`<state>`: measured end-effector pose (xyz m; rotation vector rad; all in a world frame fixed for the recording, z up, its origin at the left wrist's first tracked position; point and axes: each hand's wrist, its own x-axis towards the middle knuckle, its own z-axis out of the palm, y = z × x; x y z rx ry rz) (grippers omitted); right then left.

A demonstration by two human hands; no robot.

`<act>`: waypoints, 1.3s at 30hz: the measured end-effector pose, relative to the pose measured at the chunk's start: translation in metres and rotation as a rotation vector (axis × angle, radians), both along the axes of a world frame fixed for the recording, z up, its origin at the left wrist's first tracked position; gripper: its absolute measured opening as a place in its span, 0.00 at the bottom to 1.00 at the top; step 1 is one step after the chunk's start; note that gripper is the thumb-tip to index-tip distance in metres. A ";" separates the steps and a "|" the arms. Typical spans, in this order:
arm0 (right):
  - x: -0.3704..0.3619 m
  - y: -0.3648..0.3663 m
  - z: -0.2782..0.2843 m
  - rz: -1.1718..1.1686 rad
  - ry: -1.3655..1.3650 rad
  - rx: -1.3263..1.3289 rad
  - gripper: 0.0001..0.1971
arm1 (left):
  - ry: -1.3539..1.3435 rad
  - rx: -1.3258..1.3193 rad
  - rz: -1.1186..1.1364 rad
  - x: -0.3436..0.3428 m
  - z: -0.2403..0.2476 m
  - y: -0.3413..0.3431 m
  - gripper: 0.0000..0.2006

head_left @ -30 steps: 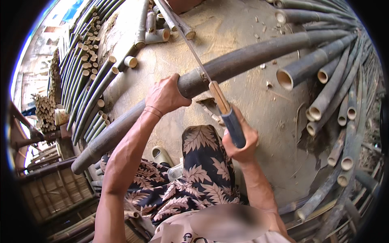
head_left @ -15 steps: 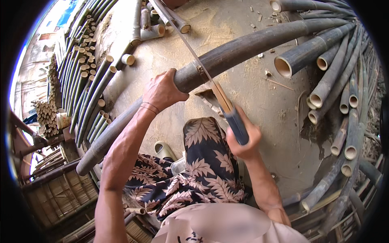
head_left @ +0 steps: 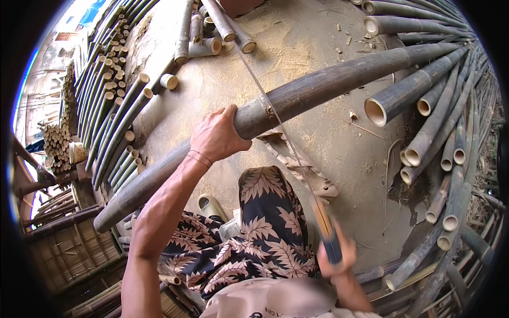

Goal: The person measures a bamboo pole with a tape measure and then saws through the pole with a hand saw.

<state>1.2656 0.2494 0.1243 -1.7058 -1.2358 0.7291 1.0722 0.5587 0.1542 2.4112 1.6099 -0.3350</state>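
A thick dark bamboo pole (head_left: 339, 77) runs slantwise across the view, from the far right to the lower left. My left hand (head_left: 217, 134) grips it from above near its middle, with the thumb wrapped toward me. Just right of that hand, the long thin blade of a handsaw (head_left: 289, 139) lies across the pole at a pale joint. My right hand (head_left: 338, 254), slightly blurred, is closed round the saw's dark handle close to my right side. Under the pole lies a rough, split piece of wood (head_left: 299, 164).
Cut bamboo poles (head_left: 419, 143) fan out at the right. More stacked bamboo (head_left: 106, 106) stands at the far left, and short lengths (head_left: 212, 45) lie at the top. Sawdust (head_left: 281, 63) covers the concrete floor. A woven bamboo panel (head_left: 79, 254) is at the lower left.
My right hand has drawn the saw back toward me and to the right, so more blade shows on my side of the pole. My left hand keeps its grip; the view has shifted slightly.
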 end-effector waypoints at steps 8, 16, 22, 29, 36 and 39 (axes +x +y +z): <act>-0.014 0.147 -0.037 -0.030 0.273 0.267 0.26 | 0.007 0.016 -0.024 0.016 -0.015 -0.008 0.31; 0.013 -0.061 0.002 0.133 0.005 -0.110 0.24 | 0.027 -0.005 0.050 -0.016 -0.009 -0.003 0.30; -0.015 0.151 -0.052 -0.022 0.302 0.233 0.25 | 0.008 0.019 -0.024 0.017 -0.016 0.001 0.31; 0.010 -0.048 -0.027 0.113 -0.067 -0.035 0.24 | 0.049 0.042 0.038 -0.007 -0.019 0.006 0.32; -0.003 0.179 -0.057 0.040 0.298 0.190 0.24 | 0.000 0.184 -0.056 0.025 -0.026 0.016 0.36; -0.003 -0.002 -0.020 0.025 -0.034 -0.050 0.23 | 0.034 0.142 -0.033 -0.005 -0.020 -0.001 0.35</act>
